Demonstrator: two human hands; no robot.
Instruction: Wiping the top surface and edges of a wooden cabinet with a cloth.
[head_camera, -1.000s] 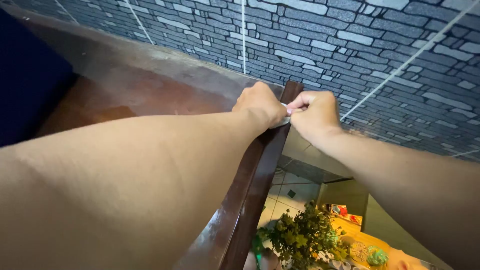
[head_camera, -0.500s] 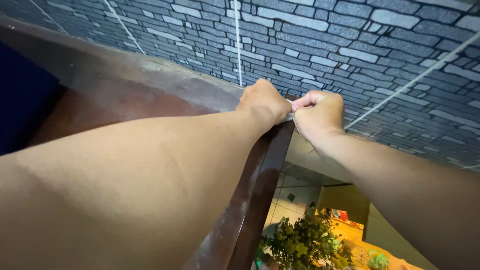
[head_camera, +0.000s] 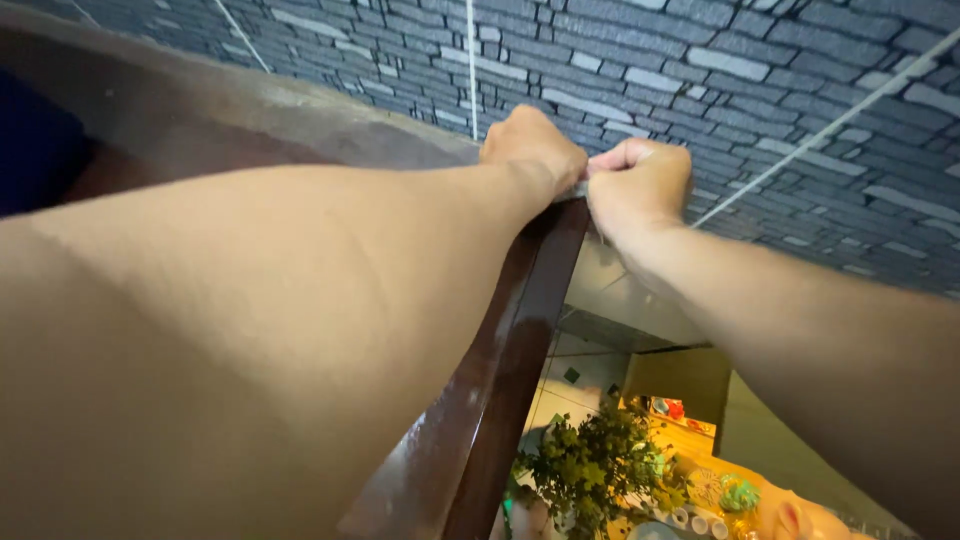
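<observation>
Both arms reach up to the top end of a dark brown glossy wooden post. My left hand is a closed fist resting on the post's top, against the wall. My right hand is closed just to its right, thumb and fingers pinched. A small pale strip shows as a sliver between the two hands, and both seem to pinch it. Most of the strip is hidden by the fingers, and the hands cover the tip of the post.
A grey brick-pattern wall covering with thin white seams fills the upper view. A brown ledge runs off to the left. Far below are a green leafy plant, pale floor tiles and a yellow surface with small colourful items.
Both hands have risen in the view and drawn closer together over the post's top, which is now covered. Less of the pale strip shows than before.
</observation>
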